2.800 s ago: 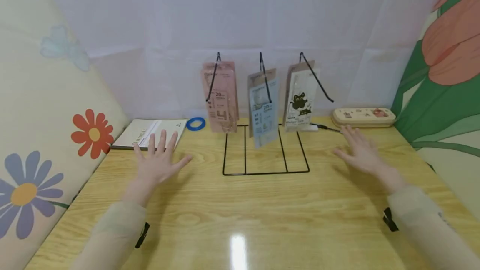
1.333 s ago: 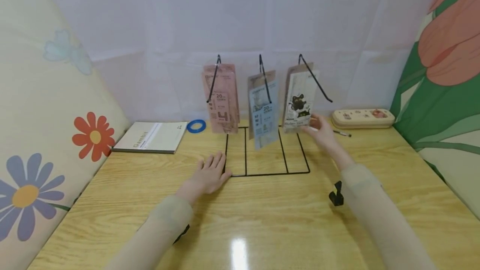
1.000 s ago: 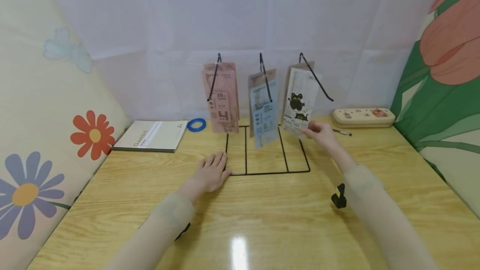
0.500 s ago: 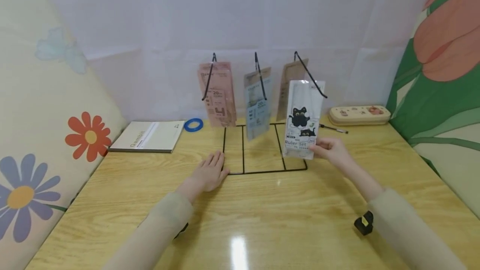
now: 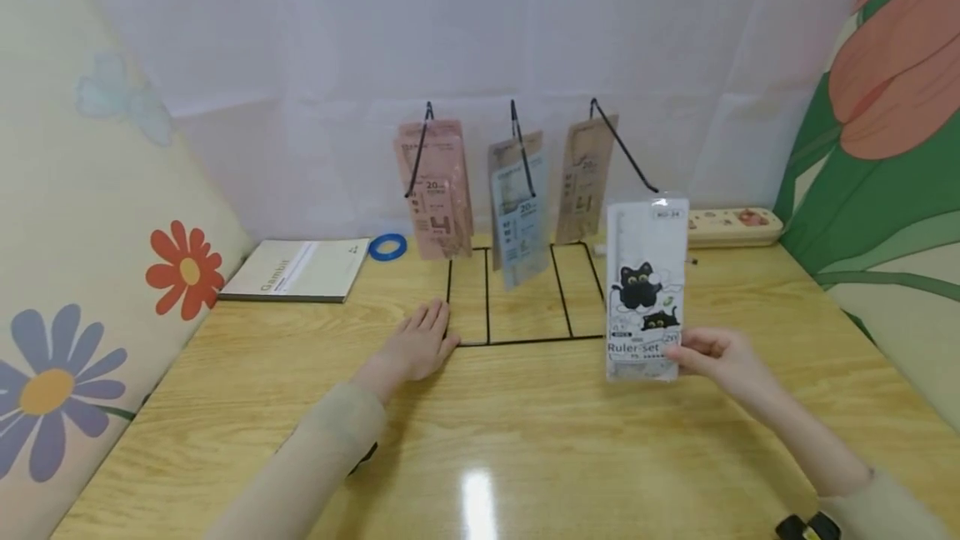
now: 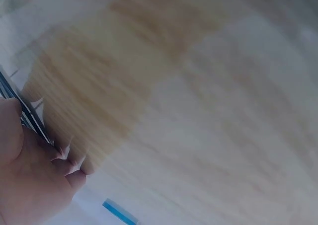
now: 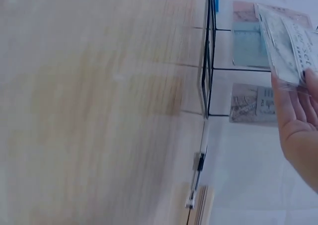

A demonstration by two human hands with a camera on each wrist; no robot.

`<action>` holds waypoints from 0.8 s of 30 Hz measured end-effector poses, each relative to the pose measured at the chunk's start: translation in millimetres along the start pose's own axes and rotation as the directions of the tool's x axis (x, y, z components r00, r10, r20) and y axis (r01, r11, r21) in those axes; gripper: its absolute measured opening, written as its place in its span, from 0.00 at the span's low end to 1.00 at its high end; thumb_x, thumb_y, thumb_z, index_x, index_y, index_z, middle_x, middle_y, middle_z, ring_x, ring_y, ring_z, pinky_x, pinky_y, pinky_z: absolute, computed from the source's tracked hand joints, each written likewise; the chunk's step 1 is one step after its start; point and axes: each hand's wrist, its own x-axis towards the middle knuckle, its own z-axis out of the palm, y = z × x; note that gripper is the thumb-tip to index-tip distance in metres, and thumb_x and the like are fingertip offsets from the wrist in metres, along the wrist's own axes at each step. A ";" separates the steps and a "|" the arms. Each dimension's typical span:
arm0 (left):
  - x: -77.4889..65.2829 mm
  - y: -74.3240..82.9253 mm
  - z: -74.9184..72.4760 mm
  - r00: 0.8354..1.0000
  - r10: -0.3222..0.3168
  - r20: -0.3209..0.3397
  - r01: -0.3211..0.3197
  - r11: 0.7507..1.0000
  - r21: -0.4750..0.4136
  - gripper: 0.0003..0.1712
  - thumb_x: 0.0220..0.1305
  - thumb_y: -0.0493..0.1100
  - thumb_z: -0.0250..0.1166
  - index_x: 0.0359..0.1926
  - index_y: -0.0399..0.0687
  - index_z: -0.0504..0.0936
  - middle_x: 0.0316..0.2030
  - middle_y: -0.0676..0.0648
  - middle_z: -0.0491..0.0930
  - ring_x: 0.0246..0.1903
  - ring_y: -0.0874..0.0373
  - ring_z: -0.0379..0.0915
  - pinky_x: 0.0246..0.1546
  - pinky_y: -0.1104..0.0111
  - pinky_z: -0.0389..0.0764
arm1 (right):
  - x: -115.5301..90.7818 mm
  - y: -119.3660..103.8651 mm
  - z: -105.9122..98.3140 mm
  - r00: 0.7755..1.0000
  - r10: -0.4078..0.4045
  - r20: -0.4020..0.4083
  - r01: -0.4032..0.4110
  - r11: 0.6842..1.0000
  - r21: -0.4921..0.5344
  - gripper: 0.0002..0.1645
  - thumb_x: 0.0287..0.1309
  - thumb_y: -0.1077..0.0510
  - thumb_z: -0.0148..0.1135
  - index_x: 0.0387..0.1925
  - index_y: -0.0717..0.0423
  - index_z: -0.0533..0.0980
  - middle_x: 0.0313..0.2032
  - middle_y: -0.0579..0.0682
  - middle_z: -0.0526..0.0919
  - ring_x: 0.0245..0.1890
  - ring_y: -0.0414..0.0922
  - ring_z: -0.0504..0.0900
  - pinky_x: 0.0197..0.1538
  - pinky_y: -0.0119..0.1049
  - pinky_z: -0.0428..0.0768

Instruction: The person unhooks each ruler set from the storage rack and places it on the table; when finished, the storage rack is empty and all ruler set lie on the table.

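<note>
My right hand (image 5: 723,365) pinches the lower right corner of a white ruler set (image 5: 647,290) with black cats on its pack. The pack stands upright in the air, off the rack and in front of its right hook. In the right wrist view the same ruler set (image 7: 288,46) sits between thumb and fingers. My left hand (image 5: 416,344) lies with straight fingers against the left side of the black wire rack (image 5: 525,342). Pink packs (image 5: 435,190), a light blue pack (image 5: 521,219) and a brown pack (image 5: 587,182) hang from the rack's hooks.
At the back left lies a notebook (image 5: 300,269), with a blue ring (image 5: 387,247) beside it. A cream pencil case (image 5: 735,227) stands at the back right, partly behind the ruler set. A pen (image 7: 198,170) lies near it.
My right hand has gone to the right hook, taken hold of the white ruler set and drawn it off toward me. My left hand has moved right to the rack and stayed there.
</note>
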 end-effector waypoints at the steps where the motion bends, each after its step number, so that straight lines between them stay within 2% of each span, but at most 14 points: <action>1: 0.1 0.0 -0.9 1.000 0.001 -0.002 -0.001 1.000 0.001 0.37 0.76 0.55 0.33 0.73 0.35 0.39 0.74 0.36 0.37 0.73 0.40 0.32 0.72 0.48 0.44 | -5.6 1.0 -3.3 1.000 -0.009 -0.005 0.009 1.000 0.000 0.13 0.61 0.59 0.60 0.39 0.69 0.79 0.28 0.32 0.84 0.30 0.33 0.83 0.38 0.31 0.83; 4: 0.1 0.3 -3.3 1.000 0.003 -0.004 -0.003 1.000 0.002 0.36 0.76 0.55 0.33 0.73 0.35 0.40 0.74 0.36 0.37 0.73 0.39 0.33 0.71 0.47 0.44 | -20.5 5.6 -15.8 0.999 -0.031 -0.014 0.031 0.999 0.021 0.07 0.61 0.62 0.59 0.38 0.57 0.82 0.30 0.30 0.84 0.31 0.32 0.83 0.37 0.28 0.82; 7: 1.2 0.4 -4.5 1.000 0.007 -0.006 -0.007 1.000 0.005 0.36 0.76 0.55 0.33 0.73 0.35 0.40 0.74 0.36 0.37 0.73 0.39 0.33 0.71 0.47 0.44 | -29.5 12.4 -29.0 0.999 -0.036 -0.010 0.037 0.997 0.074 0.13 0.63 0.65 0.56 0.38 0.46 0.83 0.34 0.31 0.85 0.34 0.32 0.83 0.38 0.28 0.82; 12: 1.7 0.0 -5.1 1.000 0.005 -0.005 -0.005 1.000 0.015 0.37 0.76 0.55 0.33 0.73 0.35 0.40 0.74 0.36 0.37 0.73 0.39 0.33 0.71 0.47 0.44 | -26.5 23.1 -47.3 1.000 0.016 -0.019 -0.013 0.992 0.122 0.15 0.65 0.64 0.54 0.37 0.40 0.81 0.34 0.31 0.86 0.35 0.33 0.84 0.39 0.25 0.82; 15: 1.0 -0.6 -4.8 1.000 0.001 -0.002 -0.001 1.000 0.007 0.36 0.76 0.55 0.33 0.73 0.35 0.40 0.73 0.36 0.37 0.73 0.39 0.33 0.71 0.47 0.44 | -13.2 26.9 -55.4 0.991 0.134 -0.019 -0.132 0.988 0.083 0.08 0.65 0.57 0.55 0.41 0.49 0.80 0.33 0.30 0.83 0.34 0.32 0.83 0.39 0.26 0.82; 19: 0.9 -0.4 -3.2 1.000 -0.005 0.011 0.005 1.000 -0.002 0.37 0.75 0.56 0.33 0.73 0.36 0.39 0.74 0.36 0.36 0.73 0.40 0.33 0.71 0.48 0.44 | 9.0 32.5 -57.4 0.954 0.299 0.006 -0.299 0.954 -0.003 0.28 0.64 0.48 0.57 0.53 0.69 0.71 0.33 0.33 0.80 0.33 0.31 0.79 0.39 0.29 0.81; 21: 1.5 -0.5 -2.0 1.000 -0.004 0.014 0.004 1.000 -0.001 0.37 0.75 0.56 0.32 0.73 0.36 0.38 0.74 0.37 0.36 0.73 0.40 0.32 0.71 0.48 0.44 | 19.2 35.8 -55.4 0.940 0.341 0.017 -0.340 0.940 -0.038 0.32 0.63 0.47 0.58 0.54 0.71 0.70 0.33 0.35 0.78 0.33 0.31 0.77 0.38 0.29 0.80; 24: 2.9 -0.7 -0.7 1.000 -0.003 0.014 0.003 1.000 -0.002 0.37 0.75 0.57 0.32 0.73 0.37 0.38 0.74 0.37 0.36 0.73 0.40 0.32 0.72 0.48 0.44 | 32.7 40.6 -52.3 0.926 0.376 0.038 -0.373 0.925 -0.070 0.26 0.62 0.48 0.59 0.47 0.68 0.74 0.31 0.38 0.76 0.31 0.32 0.75 0.36 0.29 0.79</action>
